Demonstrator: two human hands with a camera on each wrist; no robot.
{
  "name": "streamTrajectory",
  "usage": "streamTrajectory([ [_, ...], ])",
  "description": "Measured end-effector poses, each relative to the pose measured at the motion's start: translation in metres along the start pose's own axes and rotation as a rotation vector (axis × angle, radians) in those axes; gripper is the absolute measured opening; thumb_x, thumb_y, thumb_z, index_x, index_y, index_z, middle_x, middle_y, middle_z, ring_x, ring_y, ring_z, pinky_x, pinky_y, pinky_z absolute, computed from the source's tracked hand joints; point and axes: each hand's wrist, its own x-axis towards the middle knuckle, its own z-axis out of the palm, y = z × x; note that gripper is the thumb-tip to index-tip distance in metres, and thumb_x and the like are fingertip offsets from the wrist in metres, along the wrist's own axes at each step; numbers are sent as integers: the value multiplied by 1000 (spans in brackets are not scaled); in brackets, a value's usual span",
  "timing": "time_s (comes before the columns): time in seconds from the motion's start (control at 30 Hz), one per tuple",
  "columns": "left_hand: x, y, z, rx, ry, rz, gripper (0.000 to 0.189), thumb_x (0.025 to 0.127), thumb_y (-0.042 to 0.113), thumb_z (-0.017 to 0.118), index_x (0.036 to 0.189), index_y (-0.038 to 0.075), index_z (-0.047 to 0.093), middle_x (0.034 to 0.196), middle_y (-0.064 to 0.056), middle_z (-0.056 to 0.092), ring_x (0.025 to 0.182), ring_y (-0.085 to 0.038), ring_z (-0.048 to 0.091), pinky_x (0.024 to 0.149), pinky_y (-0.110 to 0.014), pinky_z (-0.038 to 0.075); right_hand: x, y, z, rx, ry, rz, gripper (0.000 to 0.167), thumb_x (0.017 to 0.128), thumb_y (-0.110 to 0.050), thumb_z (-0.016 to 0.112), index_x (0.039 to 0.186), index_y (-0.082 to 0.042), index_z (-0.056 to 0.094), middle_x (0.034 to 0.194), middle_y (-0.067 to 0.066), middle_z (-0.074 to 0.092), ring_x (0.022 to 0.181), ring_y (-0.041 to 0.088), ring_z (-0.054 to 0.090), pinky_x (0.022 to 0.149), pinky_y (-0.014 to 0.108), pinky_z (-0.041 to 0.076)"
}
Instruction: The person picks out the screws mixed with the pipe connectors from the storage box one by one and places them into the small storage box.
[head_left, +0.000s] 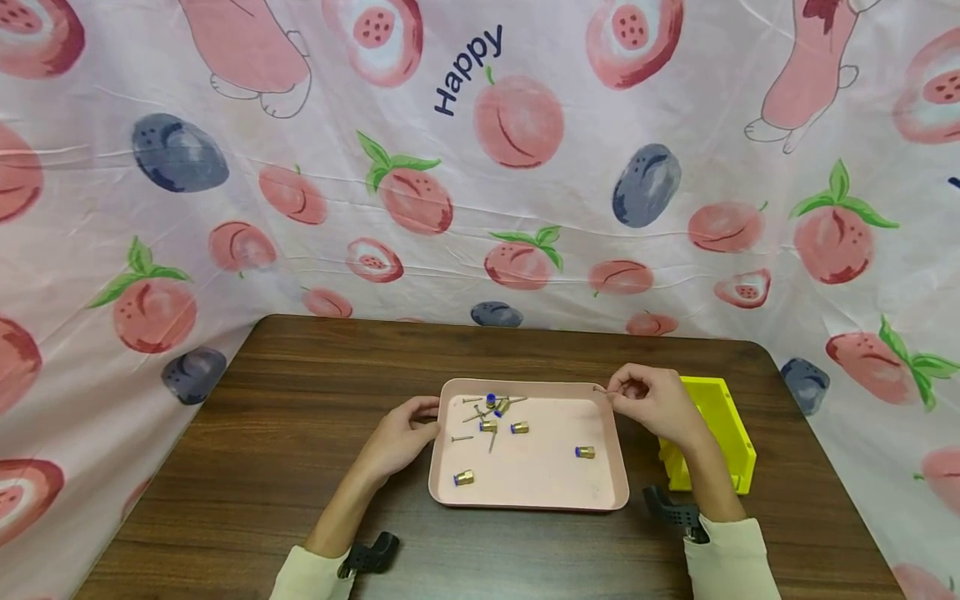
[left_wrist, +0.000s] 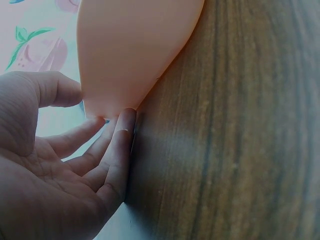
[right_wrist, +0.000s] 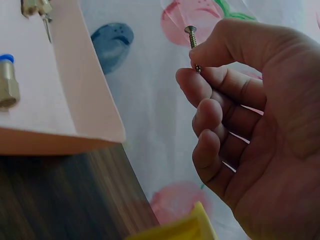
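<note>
A screw is pinched between the thumb and index finger of my right hand, its flat head pointing up and away from the fingertips in the right wrist view. That hand is over the far right corner of the pink tray. At the tray's left side, my left hand holds the edge, thumb at the rim and fingers against the wall below. Inside lie several brass fittings with blue ends, among them one fitting at the right, and several loose screws toward the left.
A yellow bin stands right of the tray, partly behind my right forearm. The brown wooden table carries everything, with a fruit-printed cloth hanging behind and at both sides.
</note>
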Motion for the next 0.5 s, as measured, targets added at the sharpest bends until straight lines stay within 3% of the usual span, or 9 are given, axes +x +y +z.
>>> streamTrajectory([
  [0.23, 1, 0, 0, -1, 2, -2, 43, 100, 7, 71, 142, -2, 68, 130, -17, 75, 99, -22, 75, 88, -34, 54, -6, 9, -18, -29, 65, -4, 7, 91, 1, 81, 93, -2, 76, 77, 0, 64, 65, 13, 53, 59, 23, 44],
  [0.5, 0, 0, -1, 1, -5, -1, 43, 101, 9, 72, 142, -2, 68, 129, -15, 75, 99, -21, 74, 89, -36, 54, -19, 18, -41, -127, 129, 61, 5, 94, -5, 82, 95, -4, 76, 79, -1, 66, 69, 11, 53, 61, 22, 43],
])
